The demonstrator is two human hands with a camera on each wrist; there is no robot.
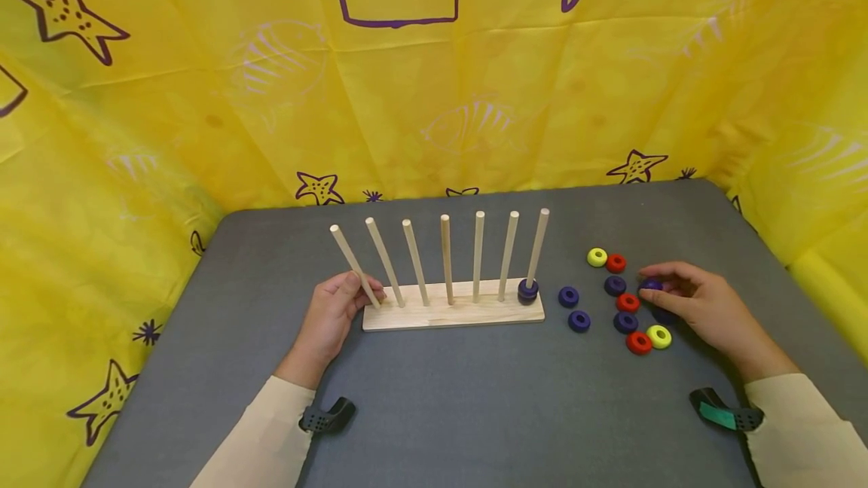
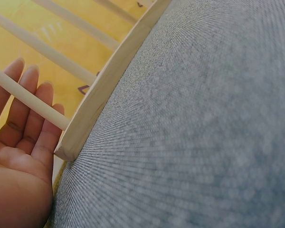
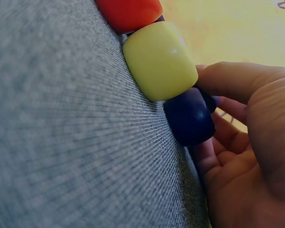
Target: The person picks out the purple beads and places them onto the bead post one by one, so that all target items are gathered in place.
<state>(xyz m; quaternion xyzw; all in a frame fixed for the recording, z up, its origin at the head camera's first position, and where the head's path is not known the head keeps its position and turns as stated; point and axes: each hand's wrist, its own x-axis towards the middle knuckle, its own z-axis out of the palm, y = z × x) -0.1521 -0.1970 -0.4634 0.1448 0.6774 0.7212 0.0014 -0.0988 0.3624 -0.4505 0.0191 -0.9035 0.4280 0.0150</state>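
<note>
A wooden peg stand (image 1: 454, 312) has a row of several upright pegs on a flat base. At its left end my left hand (image 1: 334, 313) holds the outermost peg (image 2: 31, 99), thumb in front and fingers behind it. Purple rings (image 1: 527, 292) sit at the foot of the rightmost peg. Over on the right, my right hand (image 1: 708, 307) pinches a purple ring (image 1: 651, 284) between thumb and fingers. Just below that hand lies a dark blue-purple ring (image 3: 189, 118), beside a yellow ring (image 3: 160, 61). The pinched ring is mostly hidden in the right wrist view.
Loose rings lie between the stand and my right hand: purple (image 1: 568, 297), red (image 1: 639, 343) and yellow (image 1: 597, 257). All rest on a grey cloth-covered table (image 1: 475, 405). A yellow patterned curtain (image 1: 380, 119) stands behind and at both sides.
</note>
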